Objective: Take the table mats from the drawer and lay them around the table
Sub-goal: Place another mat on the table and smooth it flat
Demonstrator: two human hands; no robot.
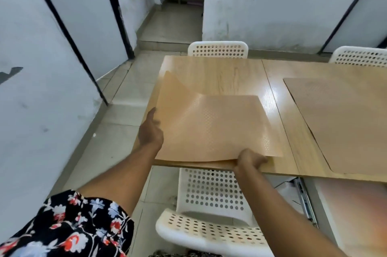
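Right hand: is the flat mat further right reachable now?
Probably yes: only bare table lies before the flat mat, but the right hand grips the curled mat and must release first.

Bare table [211,70] wood lies open beyond the raised mat [209,127] at the near left corner, and in the narrow strip between it and the flat mat [345,122] to the right. A white chair [209,231] stands against the near edge, the far chair [217,49] and the far right chair [360,55] line the far edge, and an open drawer [306,202] juts out near right.
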